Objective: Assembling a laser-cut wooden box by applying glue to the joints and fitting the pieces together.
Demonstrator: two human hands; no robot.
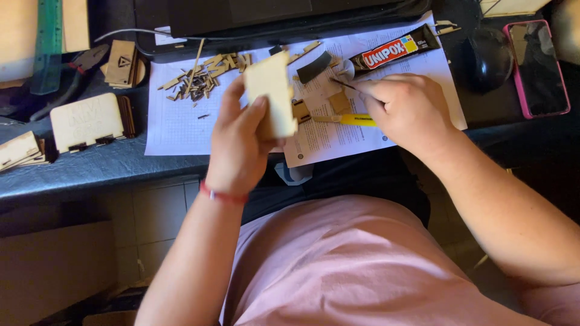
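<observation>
My left hand [238, 142] holds a pale, flat laser-cut wooden piece [272, 90] upright above the desk edge. My right hand [402, 108] pinches a thin dark stick [341, 83] whose tip points at the cap end of a black and red glue tube [393, 51]. The tube lies on a printed paper sheet [329, 142]. Just under my right hand, a yellow-handled tool [350, 119] rests on the paper. A small square wooden part [339, 102] lies next to it.
A heap of small wooden offcuts [202, 75] sits on graph paper [175, 124]. Assembled wooden pieces [87, 121] and pliers [72, 78] are at the left. A phone in a pink case [538, 66] and a dark mouse [489, 57] lie at the right. A laptop [272, 15] is behind.
</observation>
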